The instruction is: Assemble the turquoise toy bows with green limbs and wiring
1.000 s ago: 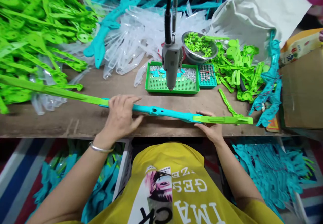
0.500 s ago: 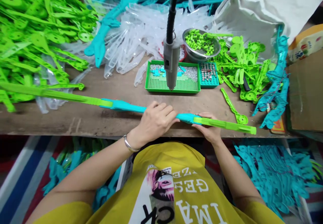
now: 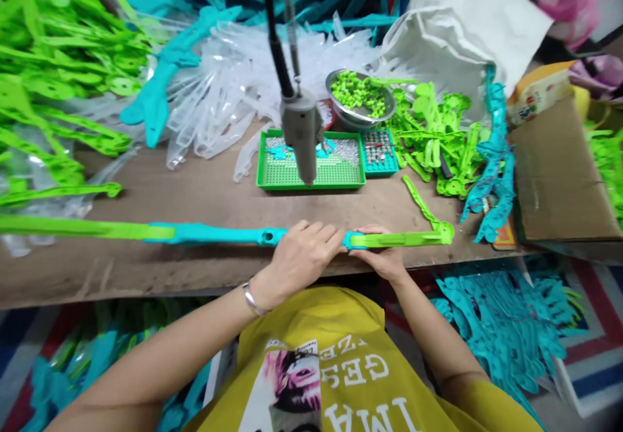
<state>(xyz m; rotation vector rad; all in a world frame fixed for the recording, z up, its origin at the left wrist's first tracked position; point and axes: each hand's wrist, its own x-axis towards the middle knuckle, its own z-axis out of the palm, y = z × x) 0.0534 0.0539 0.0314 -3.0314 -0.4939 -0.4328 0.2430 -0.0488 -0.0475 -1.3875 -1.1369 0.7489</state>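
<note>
A long blue and green plastic piece [image 3: 219, 233] lies across the front of the bench, its green ends pointing left and right. My left hand [image 3: 307, 250] is wrapped over its blue part, near the middle. Around the joint where blue meets the right green end, my right hand [image 3: 382, 253] grips from below and behind, some fingers hidden by the piece. A hanging electric screwdriver [image 3: 302, 137] points down above a green tray [image 3: 311, 187] holding small screws and blue bits.
Green parts [image 3: 53, 62] heap at the left, clear plastic parts [image 3: 219, 95] behind. A metal bowl [image 3: 360, 118], a blue screw rack [image 3: 380, 171], more green parts [image 3: 433, 140], blue parts [image 3: 496, 159] and a cardboard box [image 3: 564, 166] stand right.
The view has shifted, so the bench items appear further left. The long piece now looks more level, with a dark hole showing left of my left hand. Both hands keep their hold.
</note>
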